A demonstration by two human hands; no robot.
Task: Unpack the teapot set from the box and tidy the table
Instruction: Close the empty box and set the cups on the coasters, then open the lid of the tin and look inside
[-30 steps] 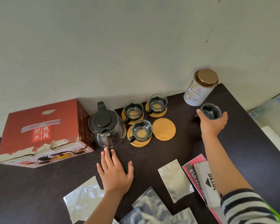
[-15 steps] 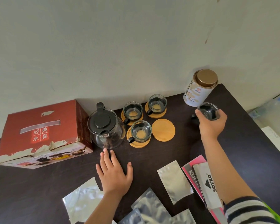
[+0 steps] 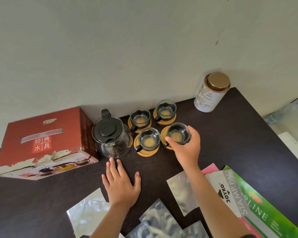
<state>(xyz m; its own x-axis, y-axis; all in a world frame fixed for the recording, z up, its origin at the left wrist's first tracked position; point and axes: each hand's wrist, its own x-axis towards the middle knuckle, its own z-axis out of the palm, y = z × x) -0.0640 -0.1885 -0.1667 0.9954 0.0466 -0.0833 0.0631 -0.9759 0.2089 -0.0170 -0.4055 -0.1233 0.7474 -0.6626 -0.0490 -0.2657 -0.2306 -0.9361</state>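
Here, dark matte table [image 3: 230, 143] against a pale plaster wall [image 3: 127, 48]. Your right hand [image 3: 187, 148] grips a round glass cup [image 3: 177, 134] over a wooden coaster [image 3: 164, 134]; your left hand [image 3: 121, 184] lies flat, fingers spread, near the glass teapot [image 3: 110, 136].

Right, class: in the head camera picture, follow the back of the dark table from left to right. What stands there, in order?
Red box → glass teapot → the back-left cup → the back-right cup → white tin with a gold lid.
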